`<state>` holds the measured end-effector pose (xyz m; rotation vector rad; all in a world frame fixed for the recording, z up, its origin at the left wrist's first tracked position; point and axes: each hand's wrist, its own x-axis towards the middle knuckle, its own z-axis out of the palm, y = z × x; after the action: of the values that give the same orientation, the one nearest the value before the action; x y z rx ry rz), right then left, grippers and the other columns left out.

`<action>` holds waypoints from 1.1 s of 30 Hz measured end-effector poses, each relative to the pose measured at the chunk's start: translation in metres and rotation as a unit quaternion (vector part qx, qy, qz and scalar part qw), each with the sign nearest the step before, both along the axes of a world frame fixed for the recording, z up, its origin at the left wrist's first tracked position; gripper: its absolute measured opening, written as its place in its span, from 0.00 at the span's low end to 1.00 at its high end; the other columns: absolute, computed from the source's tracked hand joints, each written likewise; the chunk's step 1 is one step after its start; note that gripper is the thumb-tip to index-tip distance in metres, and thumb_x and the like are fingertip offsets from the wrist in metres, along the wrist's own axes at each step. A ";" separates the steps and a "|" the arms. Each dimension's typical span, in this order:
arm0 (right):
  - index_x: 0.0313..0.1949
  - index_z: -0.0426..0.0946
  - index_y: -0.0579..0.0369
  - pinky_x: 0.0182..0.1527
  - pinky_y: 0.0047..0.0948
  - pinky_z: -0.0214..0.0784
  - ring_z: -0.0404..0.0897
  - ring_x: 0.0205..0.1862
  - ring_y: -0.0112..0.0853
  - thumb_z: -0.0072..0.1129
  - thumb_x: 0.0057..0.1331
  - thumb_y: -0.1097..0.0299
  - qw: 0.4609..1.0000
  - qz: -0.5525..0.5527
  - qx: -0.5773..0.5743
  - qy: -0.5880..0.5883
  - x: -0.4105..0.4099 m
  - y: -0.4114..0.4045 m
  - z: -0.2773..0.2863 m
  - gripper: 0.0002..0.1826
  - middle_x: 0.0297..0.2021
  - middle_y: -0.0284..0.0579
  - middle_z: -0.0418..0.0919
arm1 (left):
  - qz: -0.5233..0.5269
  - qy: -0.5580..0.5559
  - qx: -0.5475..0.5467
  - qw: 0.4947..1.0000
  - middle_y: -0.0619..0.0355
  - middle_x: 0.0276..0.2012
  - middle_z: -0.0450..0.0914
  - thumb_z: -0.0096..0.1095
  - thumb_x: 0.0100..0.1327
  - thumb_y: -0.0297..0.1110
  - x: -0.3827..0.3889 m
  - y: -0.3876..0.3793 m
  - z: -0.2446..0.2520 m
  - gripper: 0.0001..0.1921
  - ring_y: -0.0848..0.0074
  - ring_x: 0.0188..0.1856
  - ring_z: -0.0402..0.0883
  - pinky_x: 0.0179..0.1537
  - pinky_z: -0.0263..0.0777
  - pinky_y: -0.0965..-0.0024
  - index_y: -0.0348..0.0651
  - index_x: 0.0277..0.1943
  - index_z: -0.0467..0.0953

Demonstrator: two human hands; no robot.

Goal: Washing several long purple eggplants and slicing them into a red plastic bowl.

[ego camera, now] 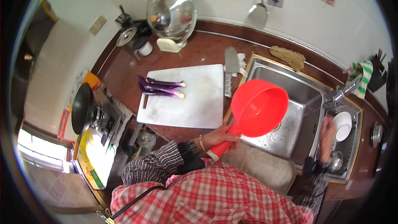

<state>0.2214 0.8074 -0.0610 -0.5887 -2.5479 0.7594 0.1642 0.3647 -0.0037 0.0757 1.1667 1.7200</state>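
Note:
My left hand (pixel 222 138) grips the handle of a red plastic water ladle (pixel 248 105). The ladle's wide bowl tilts over the left part of the stainless steel sink (pixel 293 124). On the sink's right side, my right hand (pixel 328 130) is blurred beside a white bowl (pixel 343 126); whether its fingers touch the bowl I cannot tell. Left of the sink lies a white cutting board (pixel 192 109) with several purple eggplants (pixel 161 88) on it. A cleaver (pixel 231 65) rests along the board's right edge, its blade pointing to the wall.
A faucet (pixel 342 93) stands at the sink's right, above a drain rack (pixel 345 161). A natural-fibre scrubber (pixel 287 57) lies behind the basin. Near the wall stands a glass lid (pixel 171 12) in a holder (pixel 169 45). A dark wok (pixel 82 109) sits on the stove at left.

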 end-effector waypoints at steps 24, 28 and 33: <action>0.35 0.70 0.61 0.21 0.23 0.67 0.74 0.18 0.25 0.55 0.59 0.64 0.800 0.163 -0.559 -0.143 -0.013 -0.407 0.084 0.12 0.20 0.40 0.74 | 0.023 0.716 -0.361 0.598 0.47 0.54 0.63 0.64 0.48 0.41 -0.032 -0.235 -0.066 0.25 0.53 0.58 0.59 0.59 0.52 0.53 0.44 0.50 0.71; 0.33 0.70 0.61 0.21 0.23 0.66 0.74 0.18 0.25 0.57 0.57 0.63 0.797 0.135 -0.565 -0.163 -0.028 -0.434 0.083 0.13 0.19 0.42 0.75 | 0.022 0.735 -0.358 0.575 0.48 0.52 0.65 0.64 0.47 0.40 -0.042 -0.239 -0.070 0.24 0.56 0.58 0.60 0.56 0.53 0.54 0.44 0.49 0.72; 0.32 0.71 0.62 0.21 0.23 0.66 0.75 0.19 0.26 0.57 0.57 0.61 0.809 0.140 -0.543 -0.175 -0.034 -0.444 0.082 0.14 0.20 0.44 0.76 | 0.040 0.728 -0.370 0.576 0.50 0.51 0.65 0.63 0.47 0.37 -0.066 -0.242 -0.073 0.22 0.58 0.57 0.61 0.55 0.54 0.56 0.45 0.48 0.73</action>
<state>0.1877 0.3636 0.0211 -0.7058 -2.2847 2.4636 0.0982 0.1223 -0.0765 1.0933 3.0163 0.7560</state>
